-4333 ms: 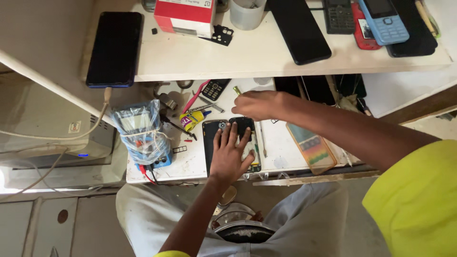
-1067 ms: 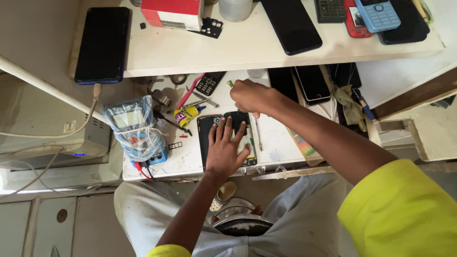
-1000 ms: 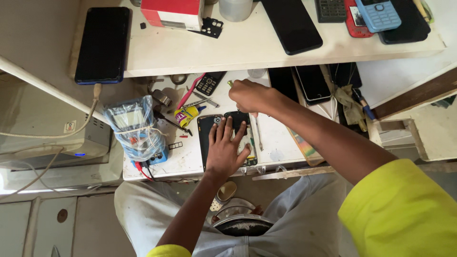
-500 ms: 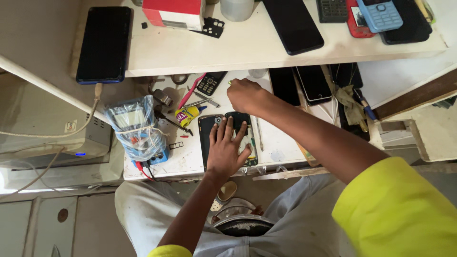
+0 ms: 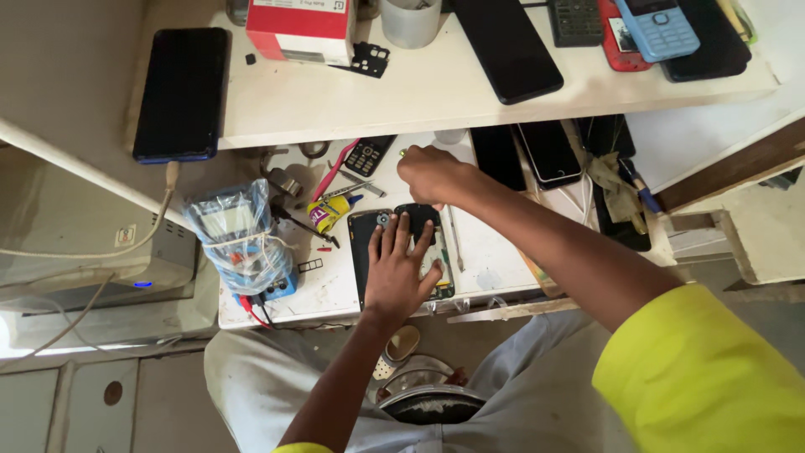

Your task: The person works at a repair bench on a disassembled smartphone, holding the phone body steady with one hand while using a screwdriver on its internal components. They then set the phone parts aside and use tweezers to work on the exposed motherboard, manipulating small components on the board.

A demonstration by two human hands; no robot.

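The opened phone (image 5: 405,252) lies long-ways near to far. The left hand (image 5: 401,273) presses flat on it; the right hand (image 5: 429,174) is curled just beyond.

A red-and-white box (image 5: 303,29) is sitting at the shelf's back edge. A dark-screened phone (image 5: 182,92) is lying at its left end, another (image 5: 506,48) mid-shelf. A yellow-labelled tube (image 5: 329,213) is lying on the worktop below.
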